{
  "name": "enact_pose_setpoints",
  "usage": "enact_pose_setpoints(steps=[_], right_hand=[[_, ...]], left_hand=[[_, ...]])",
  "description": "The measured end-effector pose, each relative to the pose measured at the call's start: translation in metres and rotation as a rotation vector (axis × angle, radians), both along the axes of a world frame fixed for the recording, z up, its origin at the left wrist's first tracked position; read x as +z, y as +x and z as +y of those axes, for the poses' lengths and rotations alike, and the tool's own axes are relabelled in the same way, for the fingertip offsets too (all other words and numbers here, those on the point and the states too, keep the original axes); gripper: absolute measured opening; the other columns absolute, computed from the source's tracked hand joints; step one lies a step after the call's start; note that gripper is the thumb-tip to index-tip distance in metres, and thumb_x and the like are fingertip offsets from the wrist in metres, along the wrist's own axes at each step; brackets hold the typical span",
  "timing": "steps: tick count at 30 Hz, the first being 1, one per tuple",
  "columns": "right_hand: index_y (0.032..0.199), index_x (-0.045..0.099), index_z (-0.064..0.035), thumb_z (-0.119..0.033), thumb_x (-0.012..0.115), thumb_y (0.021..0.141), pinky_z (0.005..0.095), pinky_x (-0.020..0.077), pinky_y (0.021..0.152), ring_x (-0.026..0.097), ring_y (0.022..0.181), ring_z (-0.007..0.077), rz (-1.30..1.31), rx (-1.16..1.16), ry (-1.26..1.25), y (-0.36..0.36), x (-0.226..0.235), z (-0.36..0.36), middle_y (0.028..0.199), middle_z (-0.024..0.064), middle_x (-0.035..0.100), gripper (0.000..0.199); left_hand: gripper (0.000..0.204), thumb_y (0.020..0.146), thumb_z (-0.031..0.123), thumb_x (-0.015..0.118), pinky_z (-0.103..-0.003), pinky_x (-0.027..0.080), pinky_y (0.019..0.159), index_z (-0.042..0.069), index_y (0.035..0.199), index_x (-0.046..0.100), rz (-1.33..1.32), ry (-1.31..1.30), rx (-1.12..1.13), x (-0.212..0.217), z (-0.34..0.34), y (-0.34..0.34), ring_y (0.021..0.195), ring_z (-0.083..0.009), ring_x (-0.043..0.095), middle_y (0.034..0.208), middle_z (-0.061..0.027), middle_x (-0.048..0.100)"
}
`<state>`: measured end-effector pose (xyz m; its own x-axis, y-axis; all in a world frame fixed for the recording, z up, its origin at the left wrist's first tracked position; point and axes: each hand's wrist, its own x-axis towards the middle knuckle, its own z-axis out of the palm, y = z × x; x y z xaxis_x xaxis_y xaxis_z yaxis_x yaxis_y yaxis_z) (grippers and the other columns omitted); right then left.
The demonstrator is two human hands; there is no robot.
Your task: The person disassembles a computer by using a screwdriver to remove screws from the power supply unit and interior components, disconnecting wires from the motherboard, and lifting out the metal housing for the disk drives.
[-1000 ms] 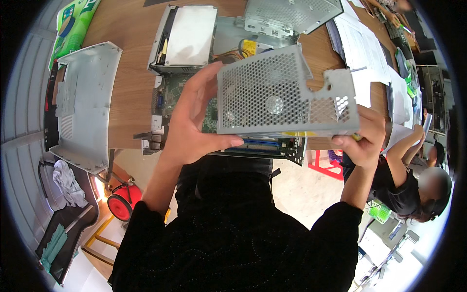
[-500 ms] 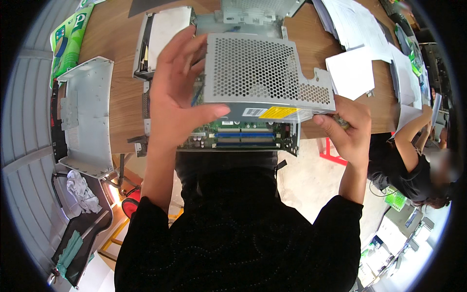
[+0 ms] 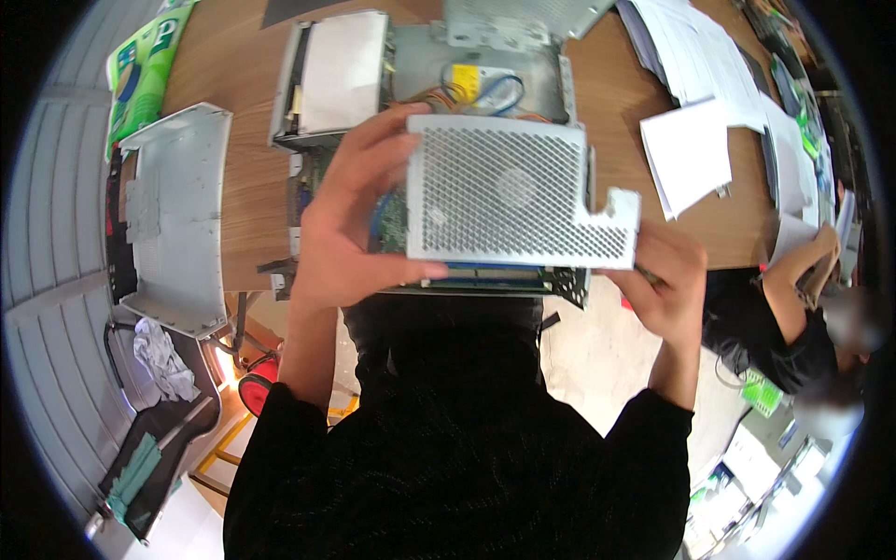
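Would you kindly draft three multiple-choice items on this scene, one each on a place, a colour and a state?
1. Where does the grey side panel lie?
A. on the wooden table's left end
B. on the floor
C. on top of the open computer case

2. What colour is the perforated metal cover?
A. black
B. silver-grey
C. green

3. How is the cover held?
A. lying alone on the table
B. in one hand only
C. between both hands, above the case

Answers:
1 A, the panel rests at the table's left end, beside the case.
2 B, its mesh face is pale grey metal.
3 C, the left hand grips its left edge and the right hand its notched right corner, above the case.
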<state>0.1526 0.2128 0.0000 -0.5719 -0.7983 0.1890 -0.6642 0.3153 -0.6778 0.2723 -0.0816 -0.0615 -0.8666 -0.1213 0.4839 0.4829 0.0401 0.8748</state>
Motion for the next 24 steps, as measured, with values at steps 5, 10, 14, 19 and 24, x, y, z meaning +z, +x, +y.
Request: enact_pose_setpoints(steps=[5, 10, 14, 19, 24], right_hand=[[0.073, 0.068, 0.002, -0.002, 0.071, 0.067, 0.0294, 0.0402, 0.047, 0.058, 0.052, 0.0212, 0.103, 0.062, -0.214, 0.007, 0.014, 0.003, 0.068, 0.0122, 0.063, 0.007], [0.069, 0.067, 0.0024, -0.006, 0.071, 0.07, 0.0258, 0.0355, 0.045, 0.055, 0.047, 0.0187, 0.061, 0.125, -0.151, 0.015, 0.019, -0.004, 0.059, 0.0098, 0.06, 0.009], [0.071, 0.069, -0.002, -0.005, 0.074, 0.062, 0.028, 0.0343, 0.041, 0.053, 0.046, 0.0179, 0.062, 0.163, -0.216, 0.014, 0.014, -0.015, 0.06, 0.0074, 0.057, 0.011], [0.075, 0.07, -0.002, -0.014, 0.08, 0.065, 0.028, 0.038, 0.042, 0.056, 0.049, 0.0186, -0.024, 0.241, -0.213, 0.011, 0.026, -0.025, 0.059, 0.0069, 0.057, 0.018], [0.085, 0.071, -0.0053, -0.011, 0.078, 0.063, 0.0286, 0.0363, 0.04, 0.052, 0.05, 0.0157, 0.188, 0.406, -0.13, 0.013, 0.041, -0.046, 0.063, 0.0014, 0.051, 0.024]], left_hand=[[0.089, 0.056, 0.022, 0.095, -0.052, 0.045, 0.102, 0.01, 0.134, 0.054, 0.189, -0.094, 0.052, 0.031, 0.003, 0.012, 0.132, -0.0429, 0.043, 0.144, -0.0304, 0.036], [0.087, 0.057, 0.031, 0.094, -0.055, 0.046, 0.098, 0.016, 0.133, 0.055, 0.351, -0.16, 0.192, 0.033, 0.005, 0.037, 0.128, -0.0459, 0.046, 0.14, -0.0326, 0.038], [0.099, 0.055, 0.034, 0.095, -0.052, 0.045, 0.098, 0.017, 0.14, 0.048, 0.182, -0.194, 0.216, 0.022, 0.001, 0.055, 0.127, -0.0431, 0.047, 0.139, -0.0299, 0.042], [0.103, 0.059, 0.025, 0.093, -0.051, 0.042, 0.1, 0.015, 0.146, 0.04, -0.153, -0.375, 0.112, 0.033, -0.002, 0.072, 0.126, -0.0423, 0.045, 0.143, -0.0264, 0.037], [0.107, 0.059, 0.018, 0.09, -0.06, 0.029, 0.11, 0.013, 0.148, 0.031, -0.408, -0.728, 0.186, 0.044, 0.015, 0.077, 0.135, -0.0454, 0.036, 0.143, -0.0251, 0.035]])
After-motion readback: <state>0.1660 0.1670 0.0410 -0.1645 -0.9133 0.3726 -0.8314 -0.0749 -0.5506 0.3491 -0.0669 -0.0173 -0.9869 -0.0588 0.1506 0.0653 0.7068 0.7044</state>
